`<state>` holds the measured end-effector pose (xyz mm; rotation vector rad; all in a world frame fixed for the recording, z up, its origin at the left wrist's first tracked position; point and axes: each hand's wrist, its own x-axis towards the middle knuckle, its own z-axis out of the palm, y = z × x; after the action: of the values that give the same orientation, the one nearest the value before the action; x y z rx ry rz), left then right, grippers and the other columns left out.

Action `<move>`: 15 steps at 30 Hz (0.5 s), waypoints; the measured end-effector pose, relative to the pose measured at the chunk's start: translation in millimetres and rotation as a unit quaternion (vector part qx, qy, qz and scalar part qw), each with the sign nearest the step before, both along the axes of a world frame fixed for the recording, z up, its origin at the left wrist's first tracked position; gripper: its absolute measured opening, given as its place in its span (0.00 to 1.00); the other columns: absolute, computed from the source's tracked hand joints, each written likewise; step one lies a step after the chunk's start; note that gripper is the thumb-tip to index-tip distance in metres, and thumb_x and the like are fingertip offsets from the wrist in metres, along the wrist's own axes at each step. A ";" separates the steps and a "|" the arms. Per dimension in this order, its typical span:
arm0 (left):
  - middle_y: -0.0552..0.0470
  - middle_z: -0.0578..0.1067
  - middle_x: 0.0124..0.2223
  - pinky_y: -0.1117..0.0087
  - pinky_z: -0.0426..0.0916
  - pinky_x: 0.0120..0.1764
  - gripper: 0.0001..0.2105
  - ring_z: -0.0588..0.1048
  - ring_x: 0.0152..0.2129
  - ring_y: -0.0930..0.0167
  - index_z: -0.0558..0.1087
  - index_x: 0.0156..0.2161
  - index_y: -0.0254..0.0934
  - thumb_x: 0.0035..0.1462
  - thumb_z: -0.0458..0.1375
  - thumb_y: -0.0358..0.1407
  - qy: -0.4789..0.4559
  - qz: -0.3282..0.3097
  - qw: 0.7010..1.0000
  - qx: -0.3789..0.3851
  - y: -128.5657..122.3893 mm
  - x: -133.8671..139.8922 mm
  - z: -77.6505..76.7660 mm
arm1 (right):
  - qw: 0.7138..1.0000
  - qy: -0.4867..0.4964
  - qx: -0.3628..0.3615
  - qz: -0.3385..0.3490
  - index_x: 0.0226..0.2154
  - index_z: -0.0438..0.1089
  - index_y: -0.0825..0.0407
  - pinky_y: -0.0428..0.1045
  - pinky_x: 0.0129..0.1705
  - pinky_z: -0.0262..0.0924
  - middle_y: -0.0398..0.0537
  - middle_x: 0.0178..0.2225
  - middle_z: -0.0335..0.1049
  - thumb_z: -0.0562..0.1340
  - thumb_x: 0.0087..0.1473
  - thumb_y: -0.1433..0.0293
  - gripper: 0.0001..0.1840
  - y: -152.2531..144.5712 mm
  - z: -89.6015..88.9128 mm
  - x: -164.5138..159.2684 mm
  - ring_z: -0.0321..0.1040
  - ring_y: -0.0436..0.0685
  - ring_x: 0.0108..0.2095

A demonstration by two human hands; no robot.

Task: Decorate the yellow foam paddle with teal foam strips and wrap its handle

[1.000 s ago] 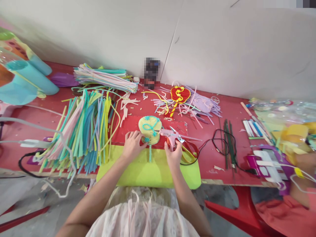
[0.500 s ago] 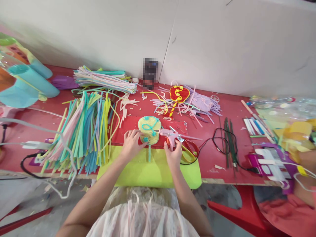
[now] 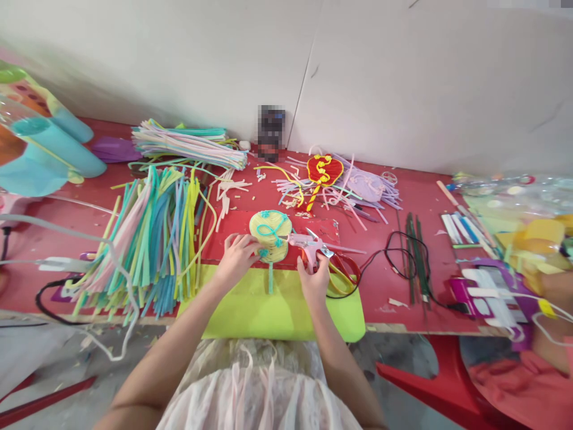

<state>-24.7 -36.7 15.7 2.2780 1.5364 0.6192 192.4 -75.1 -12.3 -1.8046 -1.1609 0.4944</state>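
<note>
A round pale-yellow fan (image 3: pixel 271 226) made of pipe cleaners, with turquoise swirls and small flowers, lies in front of me; its turquoise handle (image 3: pixel 271 280) points toward me. My left hand (image 3: pixel 239 258) has its bent fingers on the fan's left edge, gripping it there. In my right hand (image 3: pixel 314 273) is a pink hot glue gun (image 3: pixel 308 241), its nozzle pointing left at the fan's right edge. A clear glue stick (image 3: pixel 347 248) sticks out behind it. Scissors (image 3: pixel 349 263) with red handles lie partly under the glue gun.
Bundles of pastel pipe cleaners (image 3: pixel 152 239) are at left. A red and yellow fan (image 3: pixel 325 170) lies farther back among lilac pipe cleaners. A black cord (image 3: pixel 394 263) runs right to a purple power strip (image 3: pixel 483 292). A lime-green board (image 3: pixel 268 316) overhangs the front edge.
My left hand has shifted very slightly left along the fan's edge. The glue gun and my right hand stay in the same place.
</note>
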 end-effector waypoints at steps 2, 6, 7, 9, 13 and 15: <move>0.50 0.71 0.44 0.58 0.52 0.52 0.10 0.67 0.43 0.65 0.71 0.42 0.44 0.53 0.57 0.37 -0.005 0.030 1.000 0.001 -2.4 2.2 0.1 | 1.000 0.005 0.000 0.001 0.41 0.61 0.54 0.48 0.31 0.61 0.47 0.30 0.66 0.62 0.44 0.54 0.26 0.1 0.0 -0.2 0.64 0.53 0.29; 0.48 0.71 0.41 0.58 0.54 0.50 0.11 0.67 0.42 0.63 0.70 0.39 0.40 0.51 0.59 0.41 0.012 0.076 0.997 0.009 -8.3 13.4 -0.1 | 1.000 -0.002 -0.003 0.002 0.41 0.61 0.54 0.47 0.30 0.61 0.46 0.30 0.65 0.62 0.45 0.54 0.26 0.0 0.9 -0.4 0.63 0.52 0.27; 0.48 0.71 0.41 0.58 0.54 0.50 0.11 0.67 0.41 0.63 0.70 0.39 0.40 0.51 0.59 0.41 0.019 0.078 0.997 0.010 -9.4 16.7 -0.3 | 1.000 -0.005 -0.004 0.003 0.41 0.61 0.54 0.47 0.30 0.61 0.46 0.30 0.65 0.62 0.45 0.54 0.26 -0.1 1.1 -0.3 0.63 0.52 0.27; 0.48 0.71 0.40 0.58 0.54 0.50 0.09 0.67 0.41 0.63 0.70 0.38 0.40 0.51 0.59 0.39 0.028 0.082 0.996 0.012 -10.8 21.9 -0.7 | 1.000 -0.005 -0.006 0.004 0.42 0.62 0.54 0.47 0.30 0.61 0.46 0.30 0.65 0.62 0.45 0.54 0.26 -0.4 1.1 -0.2 0.63 0.52 0.27; 0.49 0.71 0.41 0.59 0.54 0.50 0.07 0.67 0.41 0.64 0.70 0.38 0.41 0.52 0.58 0.35 0.015 0.074 0.997 0.005 -10.2 23.5 -2.7 | 1.000 0.009 -0.008 0.006 0.42 0.61 0.54 0.47 0.30 0.61 0.47 0.31 0.66 0.62 0.45 0.54 0.27 -0.7 -0.1 0.0 0.64 0.52 0.28; 0.51 0.71 0.41 0.60 0.55 0.49 0.08 0.67 0.41 0.65 0.71 0.39 0.42 0.51 0.59 0.34 -0.001 0.064 0.998 -0.009 -8.6 20.5 -4.9 | 1.000 0.004 -0.010 0.003 0.42 0.62 0.54 0.47 0.30 0.61 0.47 0.31 0.66 0.62 0.44 0.54 0.27 -0.8 -0.6 -0.1 0.64 0.53 0.28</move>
<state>-4.3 -45.3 10.8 2.1783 1.6891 0.6374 192.4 -75.9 -13.0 -1.8154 -1.1591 0.5176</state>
